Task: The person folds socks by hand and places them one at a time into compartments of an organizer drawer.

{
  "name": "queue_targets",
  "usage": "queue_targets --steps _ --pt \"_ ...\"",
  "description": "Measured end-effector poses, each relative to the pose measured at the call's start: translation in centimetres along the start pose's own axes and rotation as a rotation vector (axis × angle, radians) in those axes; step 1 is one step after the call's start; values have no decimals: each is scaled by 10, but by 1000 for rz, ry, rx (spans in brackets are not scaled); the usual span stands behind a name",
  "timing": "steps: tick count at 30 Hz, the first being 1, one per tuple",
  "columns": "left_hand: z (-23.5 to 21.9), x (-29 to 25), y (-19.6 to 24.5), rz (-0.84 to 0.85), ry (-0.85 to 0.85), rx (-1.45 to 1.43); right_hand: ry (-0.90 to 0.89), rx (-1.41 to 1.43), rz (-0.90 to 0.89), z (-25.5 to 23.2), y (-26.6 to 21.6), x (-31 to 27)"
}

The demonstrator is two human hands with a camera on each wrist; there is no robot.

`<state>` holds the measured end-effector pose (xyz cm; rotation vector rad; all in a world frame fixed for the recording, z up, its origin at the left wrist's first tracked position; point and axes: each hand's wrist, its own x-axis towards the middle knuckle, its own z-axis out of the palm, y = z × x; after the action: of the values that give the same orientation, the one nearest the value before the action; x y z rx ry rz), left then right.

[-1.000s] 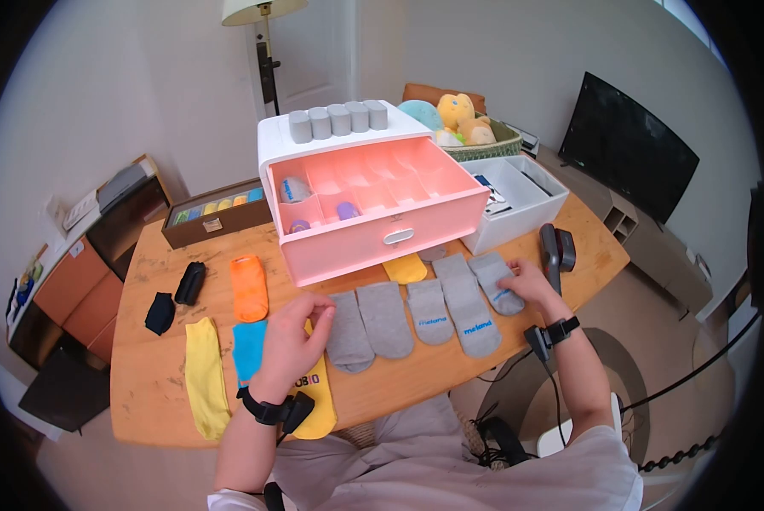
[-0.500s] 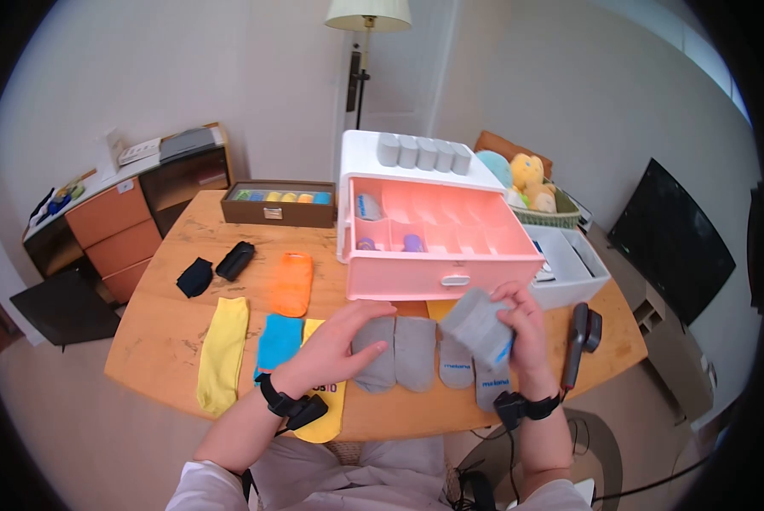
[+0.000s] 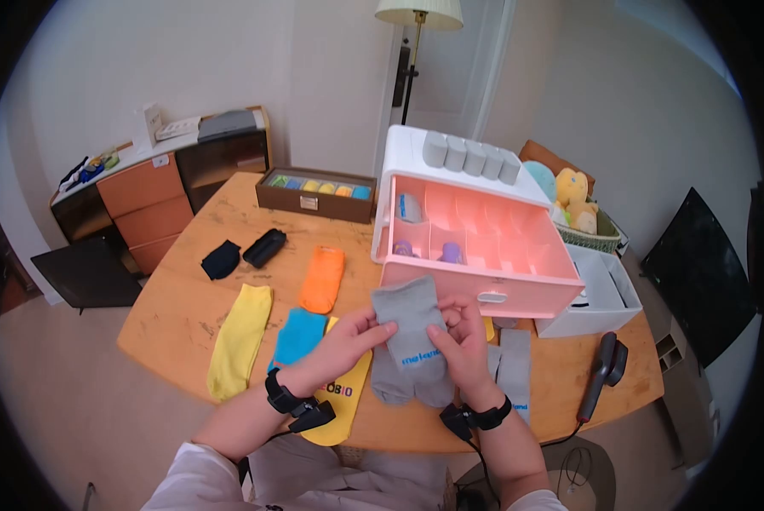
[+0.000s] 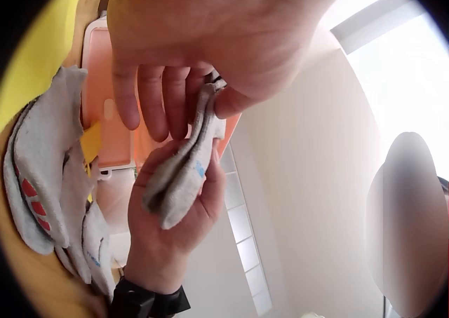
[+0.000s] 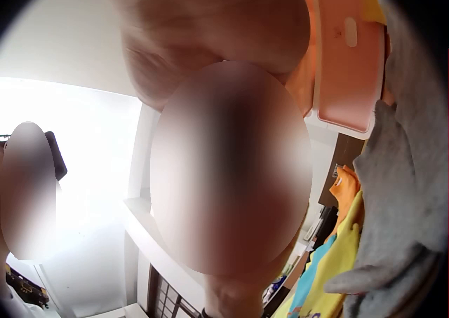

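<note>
A folded grey sock with blue lettering is held up over the table's front between both hands. My left hand pinches its left edge with thumb and fingers. On the opposite edge my right hand grips it, thumb in front. The left wrist view shows the sock edge-on, its layers pressed together. Below it lie more grey socks, partly covered by the held one. Further grey socks lie right of my right hand. Left of my left hand are a blue sock and a yellow lettered sock.
A pink drawer stands pulled out of a white cabinet, with a few rolled socks inside. Orange, yellow and black socks lie left. A brown box, white bin and dark handheld appliance surround them.
My right hand picked up the grey sock from the right end of the row and brought it left. My left hand moved to its other edge and took hold. The head view swung left.
</note>
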<state>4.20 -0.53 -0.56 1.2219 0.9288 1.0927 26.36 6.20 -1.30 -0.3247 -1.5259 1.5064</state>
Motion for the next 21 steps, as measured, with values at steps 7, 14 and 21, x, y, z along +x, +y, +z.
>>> queue_targets --steps 7,14,21 --pt "11 -1 -4 205 37 -242 56 96 50 20 -1 0" --pt "7 4 -12 227 18 -236 175 75 34 20 6 1" --pt "12 -1 -6 263 3 -289 207 32 31 22 5 1"
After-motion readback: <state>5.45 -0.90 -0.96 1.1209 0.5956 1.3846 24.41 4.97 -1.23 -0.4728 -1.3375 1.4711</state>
